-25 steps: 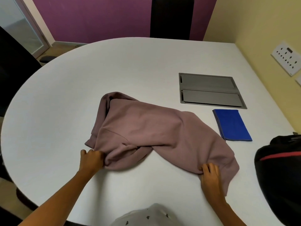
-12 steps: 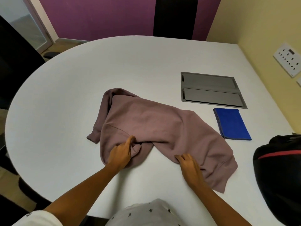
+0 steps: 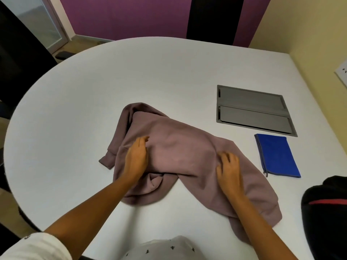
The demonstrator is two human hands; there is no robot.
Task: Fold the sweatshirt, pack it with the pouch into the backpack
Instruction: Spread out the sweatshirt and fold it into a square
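pouch [image 3: 277, 155] beside sweatshirt [image 3: 178, 151], backpack [image 3: 326, 212] nearby; grey hatch [image 3: 253, 109]

Rumpled mauve sweatshirt [image 3: 180, 156] mid-table, flat blue pouch [image 3: 277, 156] right, black backpack [image 3: 326, 212] at edge

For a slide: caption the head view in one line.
Left hand and right hand rest on the mauve sweatshirt; blue pouch and black backpack lie to its right.

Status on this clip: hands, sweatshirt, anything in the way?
Left hand, right hand press on sweatshirt, no grip. Sweatshirt rumpled on table, not yet folded. Pouch and backpack at right, clear of it.
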